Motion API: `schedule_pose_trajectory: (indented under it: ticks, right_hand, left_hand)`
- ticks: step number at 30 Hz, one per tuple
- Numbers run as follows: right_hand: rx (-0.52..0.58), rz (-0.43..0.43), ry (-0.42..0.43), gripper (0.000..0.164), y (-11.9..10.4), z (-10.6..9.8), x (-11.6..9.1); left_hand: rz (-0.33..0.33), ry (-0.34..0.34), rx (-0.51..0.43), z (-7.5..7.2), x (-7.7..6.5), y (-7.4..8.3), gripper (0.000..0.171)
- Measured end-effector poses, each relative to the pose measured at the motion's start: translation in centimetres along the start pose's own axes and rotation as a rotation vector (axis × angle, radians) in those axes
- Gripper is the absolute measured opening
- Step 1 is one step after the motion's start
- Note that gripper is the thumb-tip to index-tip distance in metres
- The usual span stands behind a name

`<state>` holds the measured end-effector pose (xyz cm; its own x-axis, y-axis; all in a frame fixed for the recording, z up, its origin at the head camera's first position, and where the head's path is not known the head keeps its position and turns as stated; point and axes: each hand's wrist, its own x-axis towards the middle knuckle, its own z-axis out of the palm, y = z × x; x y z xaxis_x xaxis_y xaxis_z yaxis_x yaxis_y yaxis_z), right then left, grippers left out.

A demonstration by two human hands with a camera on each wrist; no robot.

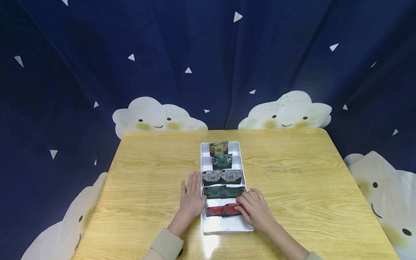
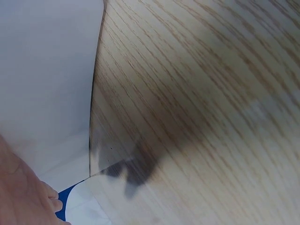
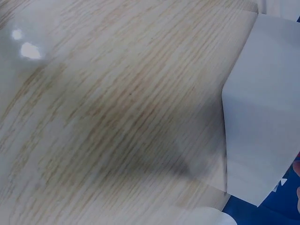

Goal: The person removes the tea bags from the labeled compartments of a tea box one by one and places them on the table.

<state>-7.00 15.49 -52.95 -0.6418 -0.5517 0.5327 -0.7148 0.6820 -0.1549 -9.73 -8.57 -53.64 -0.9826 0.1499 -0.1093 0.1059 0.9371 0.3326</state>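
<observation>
A long white tray with cross dividers stands on the table, holding small sachets in rows. My left hand lies along its left side, fingers straight, thumb at the rim. In the left wrist view part of that hand shows beside the white tray wall. On the other side my right hand reaches over the right rim, its thumb and curled fingers pinching the right end of a red sachet. Another red sachet stands left of it. Right fingertips barely enter the right wrist view.
Behind the red pair stand two green sachets, then two grey sachets. Farther back are a dark green sachet and a brown-and-yellow sachet. Bare wooden table surrounds the tray; a dark blue curtain hangs behind it.
</observation>
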Motion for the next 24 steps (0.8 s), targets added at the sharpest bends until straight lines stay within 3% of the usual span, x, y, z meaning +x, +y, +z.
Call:
schedule_pose_trajectory:
  ticks: [13,19,24]
  right_hand:
    - [0.028,0.076,-0.088,0.020,-0.4,-2.4,1.6]
    - [0.070,0.103,-0.023,0.027,0.2,-4.6,3.1]
    - [0.065,0.121,0.057,0.025,2.0,-5.9,3.9]
  left_hand:
    - [-0.004,0.008,0.017,-0.1,-0.1,0.1,0.075]
    - [-0.005,0.004,0.007,-0.2,-0.1,0.1,0.075]
    - [-0.007,-0.001,-0.002,-0.2,0.0,0.1,0.075]
